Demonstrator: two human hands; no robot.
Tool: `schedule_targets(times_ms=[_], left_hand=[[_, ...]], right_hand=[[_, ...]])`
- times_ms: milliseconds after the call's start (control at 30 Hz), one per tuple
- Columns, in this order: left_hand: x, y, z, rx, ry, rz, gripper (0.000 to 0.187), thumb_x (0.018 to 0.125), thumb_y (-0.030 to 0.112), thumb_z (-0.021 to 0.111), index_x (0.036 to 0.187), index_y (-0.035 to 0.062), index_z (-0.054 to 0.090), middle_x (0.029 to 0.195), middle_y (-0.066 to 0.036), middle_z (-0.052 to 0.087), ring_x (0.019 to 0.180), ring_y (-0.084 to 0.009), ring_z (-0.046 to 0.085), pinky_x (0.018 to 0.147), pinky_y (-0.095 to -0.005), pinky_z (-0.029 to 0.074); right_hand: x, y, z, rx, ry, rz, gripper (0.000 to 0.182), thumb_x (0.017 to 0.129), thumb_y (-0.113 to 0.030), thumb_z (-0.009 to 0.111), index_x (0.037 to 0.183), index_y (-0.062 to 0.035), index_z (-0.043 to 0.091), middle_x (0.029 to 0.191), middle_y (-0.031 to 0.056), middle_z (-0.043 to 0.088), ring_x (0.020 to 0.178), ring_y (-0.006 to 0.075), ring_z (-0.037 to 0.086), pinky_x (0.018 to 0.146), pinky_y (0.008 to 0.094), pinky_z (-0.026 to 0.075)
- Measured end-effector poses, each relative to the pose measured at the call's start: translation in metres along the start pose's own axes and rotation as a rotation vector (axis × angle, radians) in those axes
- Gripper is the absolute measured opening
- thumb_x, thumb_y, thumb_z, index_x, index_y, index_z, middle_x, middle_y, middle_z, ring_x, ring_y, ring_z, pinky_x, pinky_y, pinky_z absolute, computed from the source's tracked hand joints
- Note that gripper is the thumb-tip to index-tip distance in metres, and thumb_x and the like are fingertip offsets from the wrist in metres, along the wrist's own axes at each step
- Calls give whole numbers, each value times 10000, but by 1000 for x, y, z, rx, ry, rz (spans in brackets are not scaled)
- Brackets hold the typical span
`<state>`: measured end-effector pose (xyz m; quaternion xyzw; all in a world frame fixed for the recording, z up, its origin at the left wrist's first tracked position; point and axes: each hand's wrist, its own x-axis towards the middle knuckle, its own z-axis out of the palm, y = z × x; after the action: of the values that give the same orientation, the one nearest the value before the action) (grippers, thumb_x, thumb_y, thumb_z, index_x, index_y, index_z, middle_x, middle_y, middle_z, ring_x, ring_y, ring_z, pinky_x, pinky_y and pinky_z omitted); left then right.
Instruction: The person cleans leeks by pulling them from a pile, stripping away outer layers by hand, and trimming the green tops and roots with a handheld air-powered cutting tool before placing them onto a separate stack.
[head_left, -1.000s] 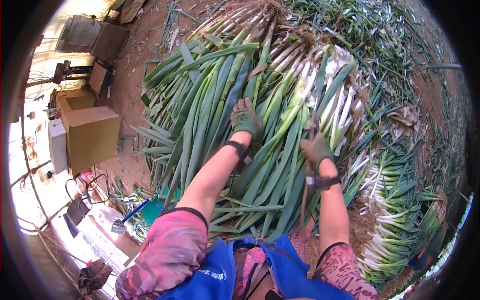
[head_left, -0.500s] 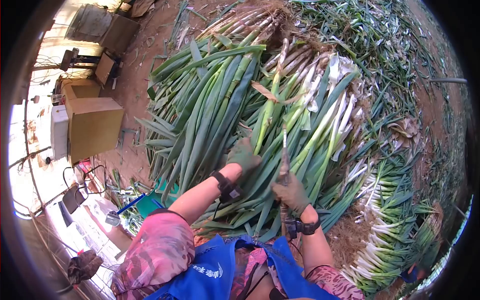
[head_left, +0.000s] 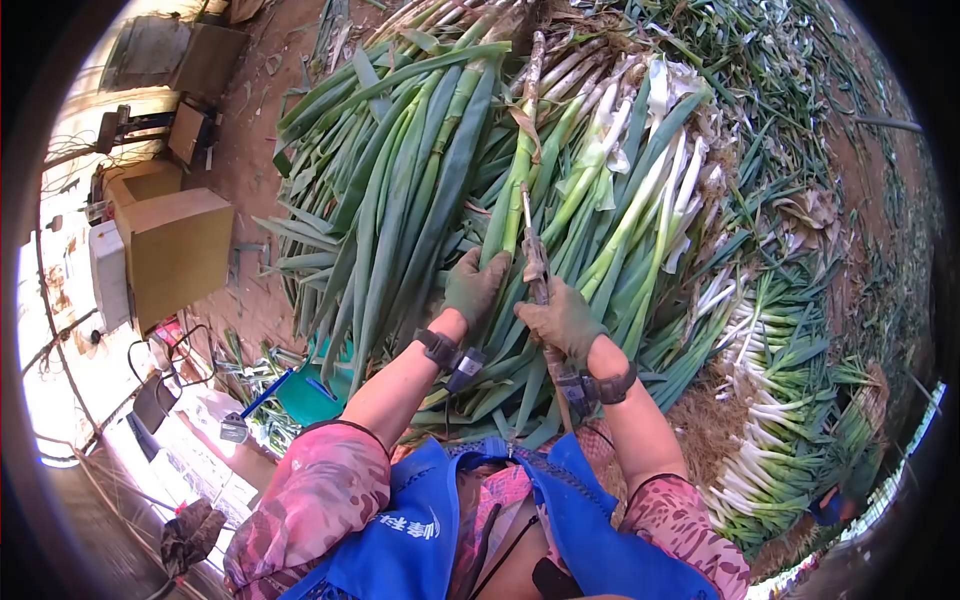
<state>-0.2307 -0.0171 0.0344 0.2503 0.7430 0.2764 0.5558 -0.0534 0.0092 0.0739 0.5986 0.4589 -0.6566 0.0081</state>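
Observation:
My left hand point(head_left: 475, 288), in a green-grey glove, is closed around the leafy part of a large green onion point(head_left: 523, 160) whose root end points away from me. My gloved right hand point(head_left: 562, 318) grips an air blow gun point(head_left: 536, 258) with a long thin nozzle and a hose trailing toward my lap. The nozzle tip overlaps the held stalk just ahead of my left fingers. Beneath and around both hands lies a thick pile of unpeeled green onions point(head_left: 400, 190). Several with whitish stems point(head_left: 640, 200) and loose pale skins lie to the right of the tool.
Cleaned green onions with white stems point(head_left: 765, 420) form a long row at the right. Leaf scraps point(head_left: 770, 120) cover the ground at the upper right. A cardboard box point(head_left: 180, 260) stands at the left, and a green dustpan-like item point(head_left: 312, 398) lies near my left arm.
My right hand has raised the blow gun up and left, bringing its nozzle to the held stalk. My left hand has shifted up slightly along with the green onion. The whole view has shifted a little.

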Motion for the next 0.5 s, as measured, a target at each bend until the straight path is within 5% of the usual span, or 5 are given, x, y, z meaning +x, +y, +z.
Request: schedule_targets(times_ms=[233, 367, 500], left_hand=[[-5, -2, 1, 92, -7, 72, 438, 900, 366, 700, 1144, 4, 661, 989, -110, 726, 888, -149, 662, 822, -316, 513], [-18, 7, -2, 185, -14, 30, 476, 893, 397, 689, 1166, 10, 647, 1018, -152, 721, 935, -224, 683, 861, -356, 509], [-24, -16, -11, 192, -45, -6, 495, 900, 415, 682, 1176, 6, 637, 1019, -137, 714, 921, -176, 669, 851, -330, 509]], right_hand=[[86, -52, -35, 3, 30, -3, 360, 762, -278, 677, 746, 81, 654, 636, 164, 648, 587, 268, 668, 572, 386, 529], [141, -69, -59, -156, 182, -44, 421, 767, -325, 658, 798, 94, 672, 687, 204, 676, 619, 293, 699, 579, 399, 546], [92, -74, -55, -150, 25, -22, 452, 767, -348, 665, 773, 104, 657, 691, 216, 675, 612, 306, 693, 579, 398, 542]])
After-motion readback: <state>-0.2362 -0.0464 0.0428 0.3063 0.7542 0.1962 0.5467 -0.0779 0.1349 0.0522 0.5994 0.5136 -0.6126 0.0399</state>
